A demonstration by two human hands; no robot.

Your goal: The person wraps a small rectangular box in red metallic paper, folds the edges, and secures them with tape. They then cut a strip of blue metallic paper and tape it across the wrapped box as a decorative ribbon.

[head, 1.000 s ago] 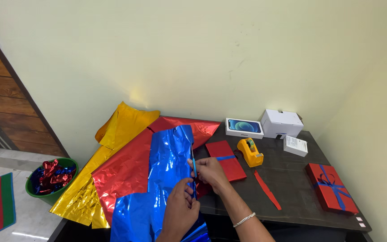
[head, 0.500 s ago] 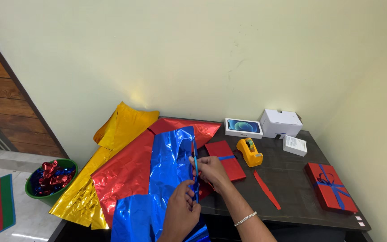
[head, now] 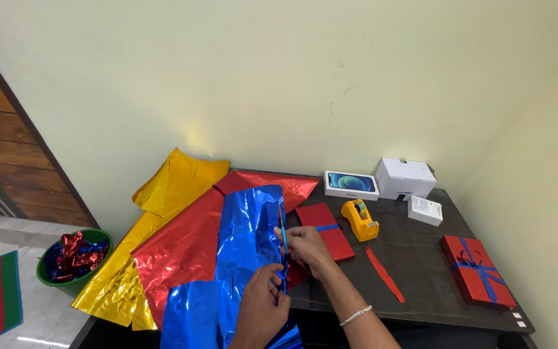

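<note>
My left hand (head: 263, 307) and right hand (head: 306, 249), fingers both pinching the thin blue strip (head: 284, 249), yellow tape dispenser (head: 360, 220) at 2 o'clock.

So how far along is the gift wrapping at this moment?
Done: one red box tied with blue ribbon sits at the table's right end. In hand: the left hand and right hand hold a thin blue strip beside the blue foil sheet. Left: the phone box and white box stand unwrapped.

My left hand (head: 261, 304) sits low and curled, fingers pinched together. My right hand (head: 305, 249) reaches across just above it, fingers closed, bracelet at the wrist.
</note>
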